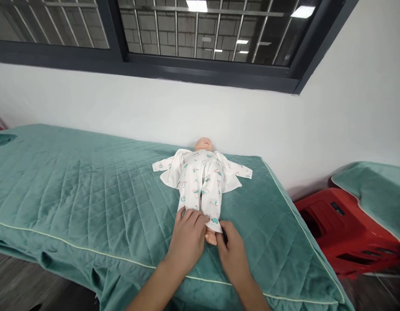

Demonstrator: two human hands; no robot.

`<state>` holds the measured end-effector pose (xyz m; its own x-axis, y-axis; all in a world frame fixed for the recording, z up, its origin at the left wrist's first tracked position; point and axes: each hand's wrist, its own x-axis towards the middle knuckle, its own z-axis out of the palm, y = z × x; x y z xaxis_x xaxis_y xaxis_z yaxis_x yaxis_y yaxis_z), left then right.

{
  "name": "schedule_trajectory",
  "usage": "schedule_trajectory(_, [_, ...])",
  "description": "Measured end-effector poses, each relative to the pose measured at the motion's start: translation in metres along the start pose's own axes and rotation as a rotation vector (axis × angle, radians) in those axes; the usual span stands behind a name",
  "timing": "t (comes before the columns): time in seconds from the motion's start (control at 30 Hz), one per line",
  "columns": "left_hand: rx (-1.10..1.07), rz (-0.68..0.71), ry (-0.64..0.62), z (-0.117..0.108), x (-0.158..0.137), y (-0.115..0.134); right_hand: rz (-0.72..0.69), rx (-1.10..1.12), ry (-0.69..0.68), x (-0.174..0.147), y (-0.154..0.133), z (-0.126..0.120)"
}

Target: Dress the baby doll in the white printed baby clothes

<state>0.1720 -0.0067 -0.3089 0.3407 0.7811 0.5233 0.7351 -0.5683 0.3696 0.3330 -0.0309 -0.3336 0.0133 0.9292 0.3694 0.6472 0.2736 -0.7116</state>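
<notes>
A baby doll lies on its back, head by the wall and feet toward me. It wears white printed pants pulled high over its torso. A matching white shirt is spread out at both sides, sleeves stretched outward. My left hand is closed over the lower end of one pant leg, hiding the foot there; its thumb reaches toward the other cuff. My right hand pinches the outer edge of the other pant cuff, beside the doll's bare foot.
A green quilted cover with pale piping lies over the bed-like surface. At the right stands a red plastic stool, partly under another green cloth. Behind the doll are a white wall and a dark-framed barred window.
</notes>
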Motion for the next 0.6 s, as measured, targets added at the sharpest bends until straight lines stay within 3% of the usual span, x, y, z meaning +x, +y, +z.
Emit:
schedule_trajectory(0.17, [-0.164, 0.098, 0.101, -0.018, -0.007, 0.012, -0.186, -0.051, 0.085, -0.013, -0.008, -0.031])
schedule_trajectory(0.33, [-0.148, 0.133, 0.146, -0.021, -0.02, 0.024, -0.373, -0.208, 0.115, -0.023, -0.009, -0.051])
schedule_trajectory(0.5, [-0.15, 0.079, 0.122, -0.011, -0.052, 0.011, -0.345, -0.237, 0.02, -0.035, 0.006, -0.039])
schedule_trajectory(0.6, [-0.143, -0.106, 0.197, -0.007, -0.075, -0.009, -0.293, -0.208, 0.033, -0.042, 0.009, -0.034])
